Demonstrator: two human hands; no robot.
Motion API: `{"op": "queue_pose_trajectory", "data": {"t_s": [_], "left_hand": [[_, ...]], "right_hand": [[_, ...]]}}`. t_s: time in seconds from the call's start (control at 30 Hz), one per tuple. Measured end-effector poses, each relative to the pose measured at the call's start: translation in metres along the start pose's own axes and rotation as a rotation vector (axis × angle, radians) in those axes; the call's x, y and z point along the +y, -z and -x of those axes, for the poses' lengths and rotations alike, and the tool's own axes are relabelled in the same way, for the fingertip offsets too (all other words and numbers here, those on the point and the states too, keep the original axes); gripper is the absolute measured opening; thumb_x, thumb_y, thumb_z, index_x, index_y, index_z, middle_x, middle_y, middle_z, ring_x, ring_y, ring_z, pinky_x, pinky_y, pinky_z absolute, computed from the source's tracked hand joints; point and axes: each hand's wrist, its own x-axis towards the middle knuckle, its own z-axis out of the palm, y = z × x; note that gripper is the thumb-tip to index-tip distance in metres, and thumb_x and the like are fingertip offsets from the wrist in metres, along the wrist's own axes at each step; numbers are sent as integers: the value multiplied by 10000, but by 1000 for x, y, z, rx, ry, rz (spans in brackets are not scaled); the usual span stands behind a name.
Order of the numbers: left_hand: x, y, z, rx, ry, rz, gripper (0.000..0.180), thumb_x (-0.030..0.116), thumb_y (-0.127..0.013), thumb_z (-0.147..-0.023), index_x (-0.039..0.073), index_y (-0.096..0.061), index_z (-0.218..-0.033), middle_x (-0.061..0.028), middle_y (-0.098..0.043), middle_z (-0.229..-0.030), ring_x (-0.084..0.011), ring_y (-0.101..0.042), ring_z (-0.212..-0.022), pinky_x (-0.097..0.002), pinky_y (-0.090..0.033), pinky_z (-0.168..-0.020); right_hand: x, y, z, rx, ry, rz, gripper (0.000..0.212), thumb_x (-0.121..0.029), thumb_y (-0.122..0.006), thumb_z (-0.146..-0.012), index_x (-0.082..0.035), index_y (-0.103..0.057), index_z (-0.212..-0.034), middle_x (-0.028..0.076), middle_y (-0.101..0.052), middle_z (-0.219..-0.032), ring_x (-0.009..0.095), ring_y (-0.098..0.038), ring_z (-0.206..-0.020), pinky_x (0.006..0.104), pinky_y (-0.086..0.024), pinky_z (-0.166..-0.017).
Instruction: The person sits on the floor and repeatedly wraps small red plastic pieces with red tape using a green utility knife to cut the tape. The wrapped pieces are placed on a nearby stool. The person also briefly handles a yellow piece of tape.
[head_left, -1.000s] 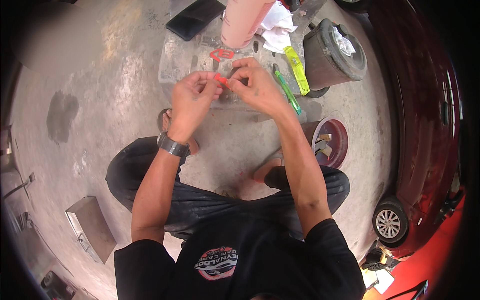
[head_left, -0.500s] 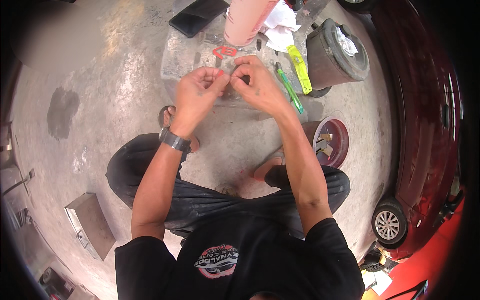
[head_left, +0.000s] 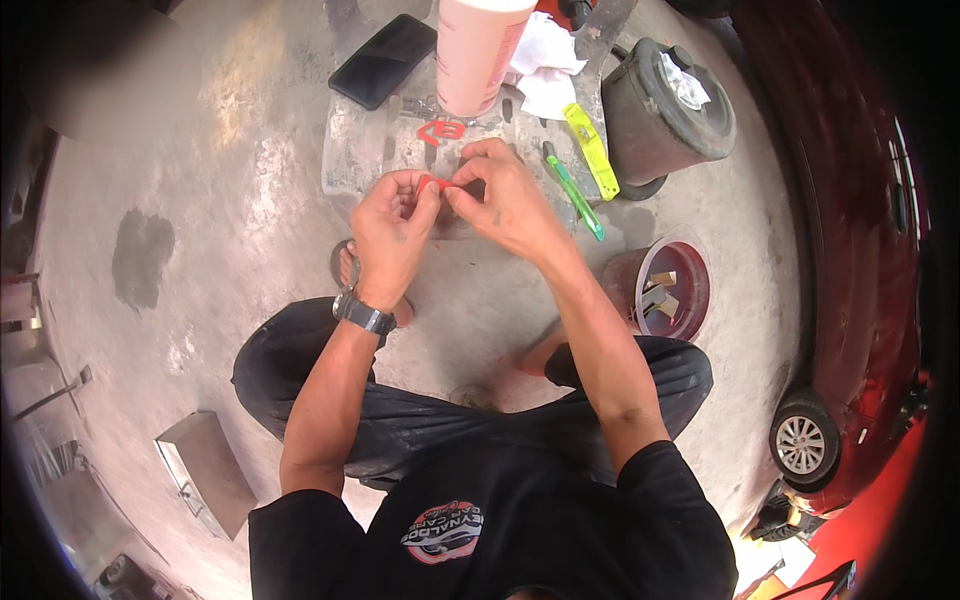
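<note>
1. Small red piece [head_left: 436, 184]: held up on the near side of the pink container [head_left: 475, 65], between the hands.
2. Left hand [head_left: 393, 222]: thumb and finger clamped on it. Right hand [head_left: 507, 203]: fingertips at its right end; from my feed I can't tell if they grip.
3. To do it well, I'd anchor with the left pinch and work the right fingertips in small, gentle pulls, no creasing.
4. Bench [head_left: 345, 155]: its near edge, on the container's near side, runs close under the hands; a dropped piece could miss it.
5. Red cut-outs [head_left: 442, 131] lie just nearside of the container; I'd avoid brushing them.
6. Container's right is crowded: white cloth [head_left: 543, 72], green tool [head_left: 572, 190], yellow tool [head_left: 592, 152]. Near-left of it looks roomier.
</note>
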Motion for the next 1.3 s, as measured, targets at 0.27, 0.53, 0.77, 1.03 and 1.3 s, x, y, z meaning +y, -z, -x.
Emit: {"op": "queue_pose_trajectory", "data": {"t_s": [0.27, 0.53, 0.77, 1.03, 1.3], "left_hand": [[5, 3, -6, -4, 68, 66, 243, 38, -703, -976, -48, -613, -1184, -71, -709, -959, -104, -693, -815, -234, -576, -730], [9, 4, -9, -3, 64, 60, 349, 32, -713, -964, -50, -559, -1267, -71, -699, -964, -106, -688, -797, -235, -569, -705], [17, 3, -9, -70, 84, 15, 384, 33, -714, -958, -47, -540, -1290, -69, -711, -940, -111, -701, -820, -237, -577, -712], [25, 4, -13, -73, 83, -32, 432, 47, -737, -953, -58, -531, -1318, -66, -709, -948, -100, -689, -808, -222, -556, -699], [19, 8, -17, -82, 31, -27, 429, 21, -729, -952, -67, -523, -1317, -68, -706, -938, -93, -683, -795, -210, -552, -692]], "right_hand": [[21, -5, 2, 21, 62, -36, 257, -170, -764, -865, 43, -726, -1006, 164, -625, -1251, 236, -643, -847, 348, -509, -729], [29, 1, 2, -11, 42, -146, 273, -188, -745, -889, 10, -725, -1076, 136, -582, -1273, 229, -606, -1002, 343, -501, -813], [15, 6, 1, -95, -49, -168, 285, -254, -734, -895, -5, -725, -1035, 144, -555, -1316, 232, -605, -1025, 352, -501, -844], [23, 5, 0, -95, -36, -137, 280, -261, -722, -899, -3, -726, -1008, 191, -539, -1373, 266, -612, -1052, 375, -501, -887], [28, 1, 1, -74, 35, -128, 247, -226, -724, -888, 5, -723, -975, 228, -534, -1367, 319, -608, -1088, 399, -499, -924]]}}
